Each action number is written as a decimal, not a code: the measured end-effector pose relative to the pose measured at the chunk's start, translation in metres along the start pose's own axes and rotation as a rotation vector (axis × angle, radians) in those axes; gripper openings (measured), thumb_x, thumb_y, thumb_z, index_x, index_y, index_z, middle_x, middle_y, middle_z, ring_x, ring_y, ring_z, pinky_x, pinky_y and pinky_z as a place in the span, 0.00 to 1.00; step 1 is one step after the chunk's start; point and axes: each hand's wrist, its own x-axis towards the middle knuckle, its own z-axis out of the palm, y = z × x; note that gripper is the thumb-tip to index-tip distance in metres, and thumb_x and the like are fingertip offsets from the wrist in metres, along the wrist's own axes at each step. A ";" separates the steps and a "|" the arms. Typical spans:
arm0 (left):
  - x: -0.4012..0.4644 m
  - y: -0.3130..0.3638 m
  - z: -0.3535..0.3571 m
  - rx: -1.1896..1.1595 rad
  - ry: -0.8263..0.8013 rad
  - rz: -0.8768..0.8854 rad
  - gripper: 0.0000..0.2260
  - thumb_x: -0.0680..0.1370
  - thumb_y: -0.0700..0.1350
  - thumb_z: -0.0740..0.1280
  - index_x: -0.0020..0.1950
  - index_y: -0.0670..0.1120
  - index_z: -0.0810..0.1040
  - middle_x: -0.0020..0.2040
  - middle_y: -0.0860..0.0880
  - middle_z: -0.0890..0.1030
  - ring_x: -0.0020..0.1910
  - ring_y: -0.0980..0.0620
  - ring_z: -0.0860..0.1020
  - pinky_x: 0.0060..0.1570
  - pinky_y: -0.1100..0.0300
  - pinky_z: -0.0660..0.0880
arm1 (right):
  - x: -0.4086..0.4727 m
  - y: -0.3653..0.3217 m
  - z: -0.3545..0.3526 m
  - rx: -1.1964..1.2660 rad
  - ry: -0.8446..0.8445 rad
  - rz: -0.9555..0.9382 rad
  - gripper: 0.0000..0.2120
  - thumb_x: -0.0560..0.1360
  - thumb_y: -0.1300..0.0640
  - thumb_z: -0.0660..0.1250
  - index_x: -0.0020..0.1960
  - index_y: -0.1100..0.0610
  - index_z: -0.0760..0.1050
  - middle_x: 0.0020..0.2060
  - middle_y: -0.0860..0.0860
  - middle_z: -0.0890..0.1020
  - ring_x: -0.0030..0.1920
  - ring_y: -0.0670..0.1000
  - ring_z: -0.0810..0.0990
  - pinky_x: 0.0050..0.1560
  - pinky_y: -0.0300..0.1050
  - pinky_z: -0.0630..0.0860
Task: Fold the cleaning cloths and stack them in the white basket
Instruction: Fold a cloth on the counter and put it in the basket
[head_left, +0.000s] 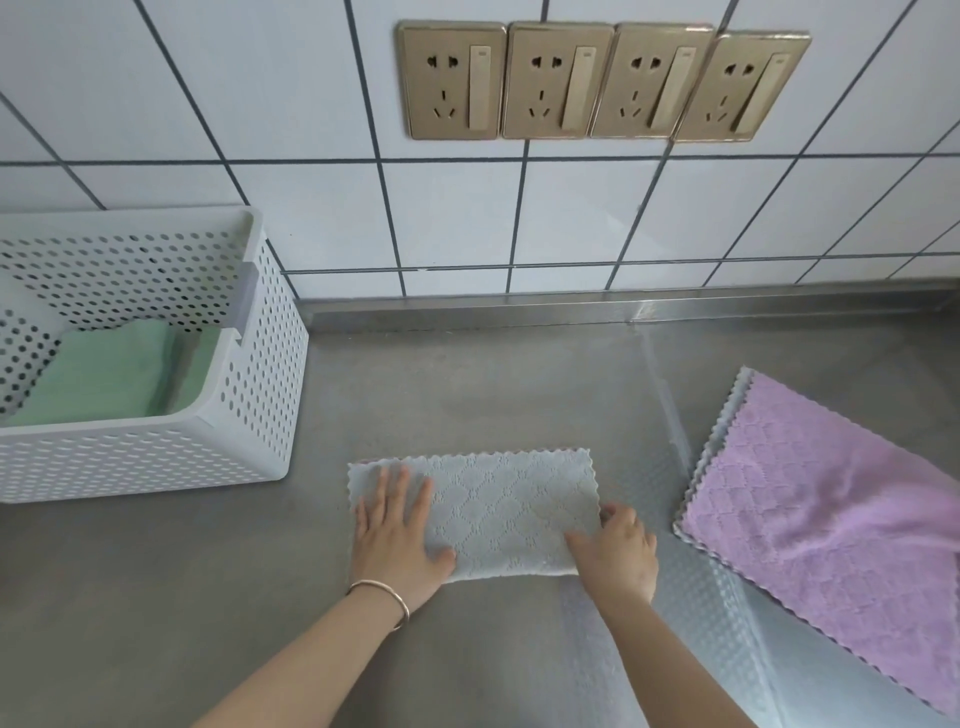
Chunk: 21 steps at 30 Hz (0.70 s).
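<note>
Because the grey cleaning cloth (498, 512) near the counter's (519, 374) front edge is light, soft and limp, the left hand (397, 535) presses flat, fingers spread, while the right hand (618, 551) pinches its right edge, the sensible place to lift for folding.

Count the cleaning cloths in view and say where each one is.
3: green cloth in the white basket, grey cloth under both hands, purple cloth at right. More may be hidden.

- At your twelve o'clock, four gold wall sockets (602, 82) sit in a row on the white tiled wall (322, 223).
- Below them lies a grey steel counter (467, 395).
- At five o'clock, embossed clear film (691, 613) covers the counter.
</note>
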 end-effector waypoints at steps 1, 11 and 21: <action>0.002 0.003 -0.004 0.012 -0.004 0.031 0.38 0.70 0.61 0.56 0.76 0.57 0.43 0.73 0.52 0.30 0.72 0.47 0.30 0.70 0.48 0.31 | 0.000 -0.001 0.000 -0.022 -0.048 0.035 0.25 0.71 0.49 0.65 0.66 0.55 0.66 0.60 0.50 0.75 0.62 0.54 0.69 0.59 0.47 0.68; 0.011 0.012 -0.027 -0.097 -0.069 -0.053 0.36 0.72 0.66 0.54 0.76 0.55 0.50 0.77 0.50 0.45 0.76 0.45 0.42 0.73 0.47 0.41 | -0.028 -0.018 -0.008 0.034 0.113 -0.214 0.07 0.71 0.61 0.65 0.49 0.55 0.70 0.45 0.50 0.77 0.38 0.55 0.75 0.34 0.43 0.65; 0.007 0.038 -0.067 -1.134 0.206 -0.355 0.06 0.73 0.42 0.68 0.48 0.50 0.80 0.36 0.54 0.80 0.38 0.53 0.78 0.42 0.66 0.71 | -0.073 -0.075 0.027 0.018 0.424 -0.934 0.09 0.63 0.63 0.54 0.39 0.52 0.61 0.28 0.48 0.71 0.25 0.50 0.70 0.26 0.38 0.62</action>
